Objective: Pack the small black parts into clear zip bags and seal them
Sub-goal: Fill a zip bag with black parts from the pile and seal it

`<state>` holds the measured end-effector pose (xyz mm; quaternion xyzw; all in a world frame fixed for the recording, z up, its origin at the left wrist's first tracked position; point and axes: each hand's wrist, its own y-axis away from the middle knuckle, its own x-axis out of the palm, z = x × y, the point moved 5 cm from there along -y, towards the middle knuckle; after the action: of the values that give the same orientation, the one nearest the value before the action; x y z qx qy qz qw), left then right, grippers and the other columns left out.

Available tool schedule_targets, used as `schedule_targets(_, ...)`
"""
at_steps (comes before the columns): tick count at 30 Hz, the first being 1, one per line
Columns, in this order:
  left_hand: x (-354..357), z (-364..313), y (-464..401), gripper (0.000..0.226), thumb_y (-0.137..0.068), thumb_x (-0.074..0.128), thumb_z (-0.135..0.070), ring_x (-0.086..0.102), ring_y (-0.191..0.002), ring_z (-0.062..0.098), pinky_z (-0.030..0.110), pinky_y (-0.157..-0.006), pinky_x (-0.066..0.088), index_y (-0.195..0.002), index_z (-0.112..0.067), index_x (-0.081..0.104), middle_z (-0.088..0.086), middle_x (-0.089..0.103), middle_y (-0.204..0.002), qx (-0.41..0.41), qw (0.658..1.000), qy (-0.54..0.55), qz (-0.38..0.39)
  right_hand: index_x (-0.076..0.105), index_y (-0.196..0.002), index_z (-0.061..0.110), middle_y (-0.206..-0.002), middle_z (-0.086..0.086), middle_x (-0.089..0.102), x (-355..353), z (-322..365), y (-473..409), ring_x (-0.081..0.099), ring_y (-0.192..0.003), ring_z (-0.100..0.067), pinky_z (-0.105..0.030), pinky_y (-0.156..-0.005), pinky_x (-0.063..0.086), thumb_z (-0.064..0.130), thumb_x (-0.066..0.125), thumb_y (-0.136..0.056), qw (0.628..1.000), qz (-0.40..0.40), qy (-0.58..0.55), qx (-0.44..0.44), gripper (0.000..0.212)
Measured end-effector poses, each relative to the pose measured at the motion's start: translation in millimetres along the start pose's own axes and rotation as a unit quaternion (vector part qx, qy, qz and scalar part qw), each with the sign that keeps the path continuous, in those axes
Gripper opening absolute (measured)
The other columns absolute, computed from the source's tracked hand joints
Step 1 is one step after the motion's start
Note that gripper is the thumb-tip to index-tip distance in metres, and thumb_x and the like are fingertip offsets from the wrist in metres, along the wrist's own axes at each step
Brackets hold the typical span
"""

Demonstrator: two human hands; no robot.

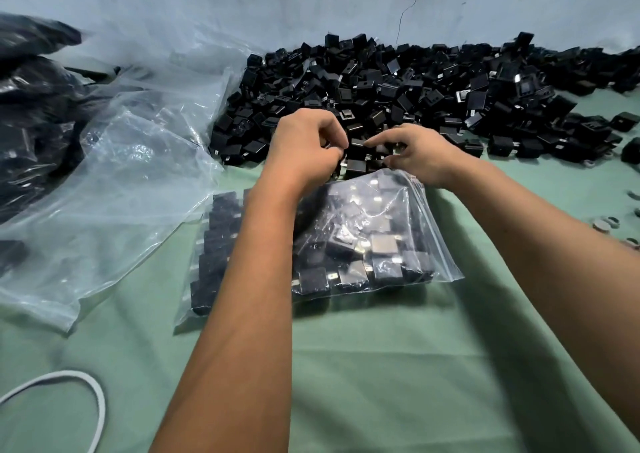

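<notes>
No brand, label or writing can be read anywhere here.

The left hand (304,147) has its fingers curled tight at the far edge of the zip bag (363,244), pinching there; whether it grips the bag's mouth or a black part is hidden by the knuckles. The right hand (415,154) pinches the bag's far right edge between thumb and fingers, forefinger stretched toward the left hand. Both hands sit close together, at the near rim of the pile (398,81) of small black parts, which spreads beyond and to the right of them.

The bag lies under both forearms on the green table (381,366), full of black parts. Left of the left hand sprawls a big loose clear sheet (114,189), with dark bagged heaps (31,113) further left. A white loop (98,404) lies near the left elbow. Small round pieces (602,225) lie right of the right forearm.
</notes>
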<state>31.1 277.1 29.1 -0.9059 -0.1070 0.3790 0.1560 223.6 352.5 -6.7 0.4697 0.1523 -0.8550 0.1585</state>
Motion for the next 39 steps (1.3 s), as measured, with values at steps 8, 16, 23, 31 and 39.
schedule_targets(8, 18, -20, 3, 0.023, -0.081, 0.076, -0.004, 0.068, -0.08, 0.007, 0.034, -0.082, 0.06, -0.082, -0.027, 0.077, -0.012, 0.072, -0.087, 0.026, 0.997, 0.024, 0.072, 0.064, -0.094, 0.015, -0.086, -0.003, 0.061, -6, -21, 27, 0.052, -0.077, -0.016, -0.025, -0.063, 0.041, 0.027, 0.084, -0.084, 0.985, -0.135, -0.073, 0.075, 0.026)
schedule_targets(16, 51, -50, 14, 0.049, -0.09, 0.058, 0.007, 0.054, -0.119, 0.016, 0.034, -0.097, 0.051, -0.108, -0.035, 0.076, -0.001, 0.061, -0.12, 0.107, 0.975, 0.006, 0.196, 0.064, -0.11, 0.015, -0.096, -0.003, 0.067, 4, -40, 70, 0.064, -0.072, -0.02, -0.036, -0.062, 0.054, 0.024, 0.08, -0.088, 0.883, -0.268, -0.334, 0.19, 0.029)
schedule_targets(23, 65, -57, 17, 0.031, -0.095, 0.067, -0.005, 0.037, -0.124, 0.021, 0.034, -0.107, 0.037, -0.105, -0.032, 0.079, 0.004, 0.056, -0.119, 0.137, 0.967, -0.074, 0.204, 0.076, -0.097, 0.02, -0.08, -0.006, 0.074, 22, -28, 108, 0.062, -0.073, -0.022, -0.031, -0.071, 0.055, 0.001, 0.075, -0.085, 0.797, -0.256, -0.525, 0.155, 0.022)
schedule_targets(31, 41, -53, 8, 0.015, -0.081, 0.087, -0.019, 0.056, -0.112, 0.016, 0.038, -0.099, 0.048, -0.088, -0.032, 0.082, -0.005, 0.064, -0.109, 0.143, 0.98, -0.029, 0.135, 0.074, -0.112, 0.024, -0.103, 0.004, 0.078, 12, -8, 121, 0.071, -0.096, -0.011, -0.022, -0.079, 0.054, 0.013, 0.086, -0.078, 0.899, -0.223, -0.37, 0.073, 0.038)
schedule_targets(39, 35, -50, 8, 0.013, -0.078, 0.088, -0.018, 0.062, -0.104, 0.015, 0.039, -0.092, 0.052, -0.085, -0.028, 0.082, -0.003, 0.066, -0.107, 0.121, 0.984, 0.015, 0.129, 0.071, -0.114, 0.006, -0.104, -0.014, 0.078, 18, 13, 122, 0.075, -0.098, -0.024, -0.04, -0.09, 0.061, -0.016, 0.073, -0.082, 0.894, -0.089, -0.438, -0.016, 0.039)
